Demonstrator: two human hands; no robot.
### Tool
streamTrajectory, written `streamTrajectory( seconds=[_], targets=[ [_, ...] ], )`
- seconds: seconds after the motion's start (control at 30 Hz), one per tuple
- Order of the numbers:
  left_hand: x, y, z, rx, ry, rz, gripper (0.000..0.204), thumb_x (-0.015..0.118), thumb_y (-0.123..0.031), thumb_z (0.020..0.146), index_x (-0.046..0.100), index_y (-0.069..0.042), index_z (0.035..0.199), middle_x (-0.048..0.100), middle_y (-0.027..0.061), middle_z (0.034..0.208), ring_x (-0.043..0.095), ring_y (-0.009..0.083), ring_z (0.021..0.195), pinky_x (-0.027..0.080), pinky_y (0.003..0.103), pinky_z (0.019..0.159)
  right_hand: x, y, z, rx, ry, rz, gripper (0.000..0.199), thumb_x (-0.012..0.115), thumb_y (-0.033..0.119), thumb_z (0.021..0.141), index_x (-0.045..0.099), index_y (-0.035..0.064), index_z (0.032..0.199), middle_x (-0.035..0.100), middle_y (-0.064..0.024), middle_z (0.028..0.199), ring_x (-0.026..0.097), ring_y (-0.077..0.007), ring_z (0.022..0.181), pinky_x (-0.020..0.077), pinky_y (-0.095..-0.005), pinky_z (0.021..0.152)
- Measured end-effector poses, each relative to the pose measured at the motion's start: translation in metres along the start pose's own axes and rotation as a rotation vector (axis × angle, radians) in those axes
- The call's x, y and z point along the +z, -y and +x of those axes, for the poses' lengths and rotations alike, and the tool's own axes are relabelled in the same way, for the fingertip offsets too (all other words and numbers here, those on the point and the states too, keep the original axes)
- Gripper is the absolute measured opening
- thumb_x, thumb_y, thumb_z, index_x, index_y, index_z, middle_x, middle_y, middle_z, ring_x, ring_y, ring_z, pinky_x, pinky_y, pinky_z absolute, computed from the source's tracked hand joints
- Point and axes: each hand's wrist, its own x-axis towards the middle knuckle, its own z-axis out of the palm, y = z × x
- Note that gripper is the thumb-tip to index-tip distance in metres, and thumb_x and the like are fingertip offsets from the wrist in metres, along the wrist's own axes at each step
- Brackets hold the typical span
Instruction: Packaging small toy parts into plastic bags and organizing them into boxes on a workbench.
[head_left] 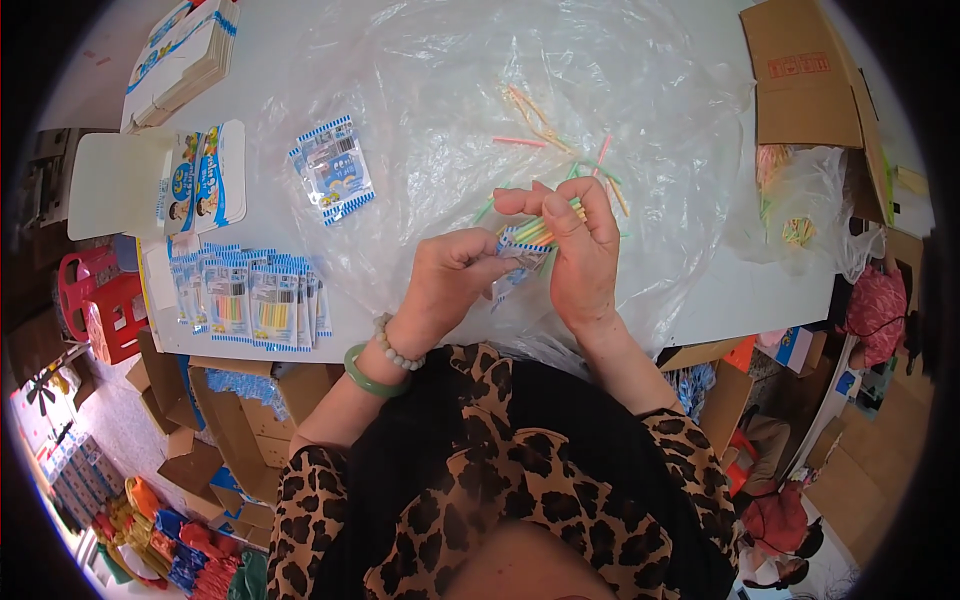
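Note:
Between the fingers of my left hand (448,278) is a small clear plastic packet (514,284) with blue-and-white edges, its mouth turned up and to the right. My right hand (583,262) is closed round a bundle of thin pastel sticks (546,228), yellow, green and orange. The bundle's lower end is at the packet's mouth; how far it reaches inside is hidden by my fingers. Just beyond my right hand, several loose coloured sticks (520,142) lie scattered on a clear plastic sheet (430,120). Some flat blue-and-white packets (335,172) lie to the left.
Filled packets (252,297) lie in overlapping rows at the table's left front. Behind them are an open white box (110,180) holding packets and a pile of printed cartons (185,65). At right, a cardboard box (805,95) stands by a plastic bag (815,215) of sticks. Other people (878,315) sit beyond.

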Motion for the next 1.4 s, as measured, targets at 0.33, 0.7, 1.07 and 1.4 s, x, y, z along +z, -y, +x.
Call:
streamTrajectory(
  seconds=[0.33, 0.7, 1.07, 1.4],
  targets=[
    [0.005, 0.002, 0.003, 0.193, 0.008, 0.044, 0.008, 0.062, 0.001, 0.083, 0.065, 0.003, 0.091, 0.061, 0.0008, 0.091, 0.055, 0.0078, 0.082, 0.046, 0.021, 0.071, -0.008, -0.011, -0.001, 0.085, 0.261, -0.248, 0.008, 0.049, 0.012, 0.093, 0.048, 0.0040, 0.090, 0.061, -0.0140, 0.113, 0.054, -0.0163, 0.104, 0.0405, -0.0330, 0.095],
    [-0.018, 0.000, -0.002, 0.227, 0.089, -0.264, 0.022, 0.052, -0.006, 0.091, 0.064, 0.002, 0.108, 0.058, 0.0063, 0.113, 0.053, 0.0152, 0.103, 0.041, 0.028, 0.092, -0.022, 0.001, -0.006, -0.118, 0.284, -0.644, 0.040, 0.062, 0.002, 0.077, 0.056, 0.0025, 0.116, 0.060, -0.0116, 0.114, 0.056, -0.0210, 0.107, 0.0431, -0.0321, 0.092],
    [-0.021, 0.000, -0.029, 0.298, 0.010, -0.349, 0.019, 0.061, -0.003, 0.084, 0.066, 0.001, 0.102, 0.062, 0.0042, 0.097, 0.056, 0.0112, 0.090, 0.045, 0.024, 0.079, -0.005, -0.016, -0.020, 0.033, 0.290, -0.582, 0.014, 0.062, 0.002, 0.081, 0.065, -0.0008, 0.095, 0.064, -0.0060, 0.089, 0.058, -0.0151, 0.084, 0.0445, -0.0264, 0.076],
    [-0.099, -0.011, -0.093, 0.374, -0.781, 0.279, 0.019, 0.063, -0.001, 0.079, 0.066, -0.003, 0.098, 0.060, 0.0043, 0.081, 0.055, 0.0132, 0.068, 0.045, 0.025, 0.062, 0.025, -0.003, -0.034, 0.066, 0.548, -0.696, 0.015, 0.060, 0.005, 0.080, 0.061, -0.0011, 0.094, 0.063, -0.0086, 0.088, 0.060, -0.0179, 0.085, 0.0460, -0.0290, 0.078]
  ],
)
